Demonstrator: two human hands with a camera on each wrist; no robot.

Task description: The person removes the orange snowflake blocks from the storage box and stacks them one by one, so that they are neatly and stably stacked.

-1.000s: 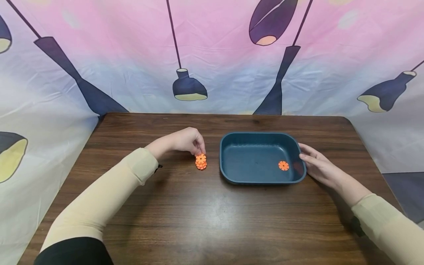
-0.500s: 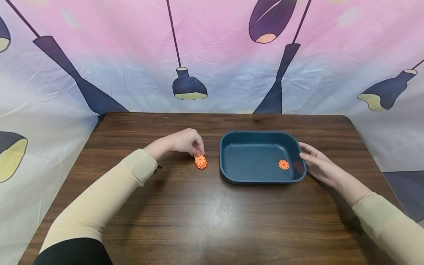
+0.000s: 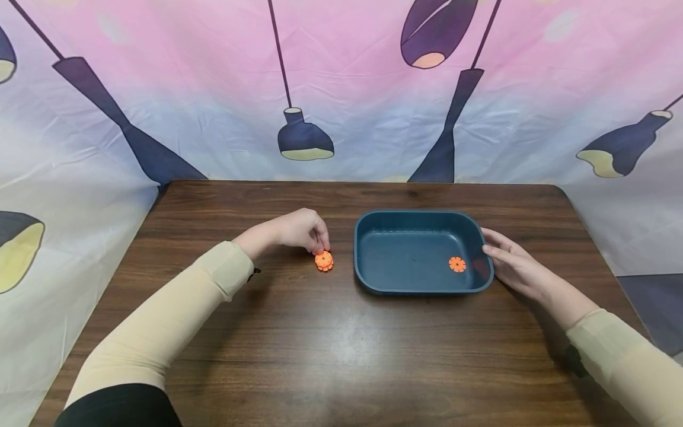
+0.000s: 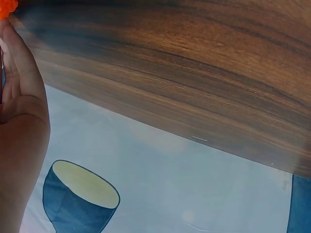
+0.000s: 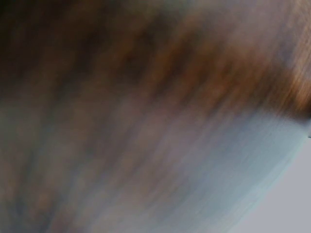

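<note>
My left hand [image 3: 302,229] pinches an orange notched plastic disc [image 3: 323,259] by its far edge. More such discs lie beneath it in a small overlapping pile on the table [image 3: 299,344]. Only a corner of the orange discs [image 4: 7,8] shows in the left wrist view, at the tips of the left fingers [image 4: 22,63]. To the right stands a dark blue rectangular plastic tub [image 3: 405,252] with one orange disc [image 3: 457,264] lying on its floor. My right hand [image 3: 514,264] holds the tub's right end, thumb tip over the rim and fingers along the outside.
A printed cloth [image 3: 224,130] with lamp shapes hangs behind the table's far edge. The tub stands a short way right of the left hand. The right wrist view is blurred, with brown wood grain [image 5: 194,68] in it.
The pinched disc has come down and forward onto the others, so the pile looks more compact. The right hand and the tub have stayed in place.
</note>
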